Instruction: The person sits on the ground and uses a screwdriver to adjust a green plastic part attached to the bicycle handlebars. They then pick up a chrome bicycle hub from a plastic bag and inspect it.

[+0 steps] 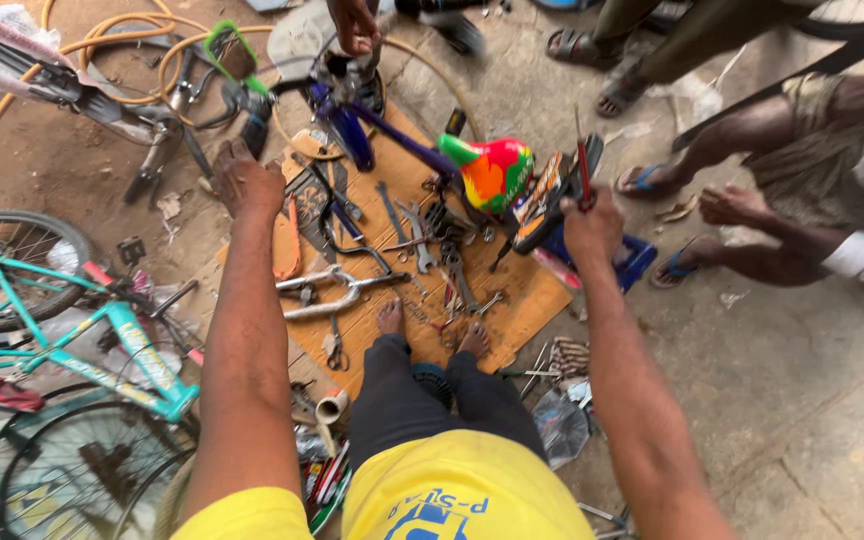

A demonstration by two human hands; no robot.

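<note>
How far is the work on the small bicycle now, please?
Done: tools lie spread on the wooden board. In hand: the right hand grips a red-handled tool beside the multicoloured saddle; the left hand rests near the blue frame. Left: the frame lies on its side, and no wheels are visible on it.

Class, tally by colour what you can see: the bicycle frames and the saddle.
Teal bicycle frame: 1
Blue bicycle frame: 1
Multicoloured saddle: 1
Total: 3
</note>
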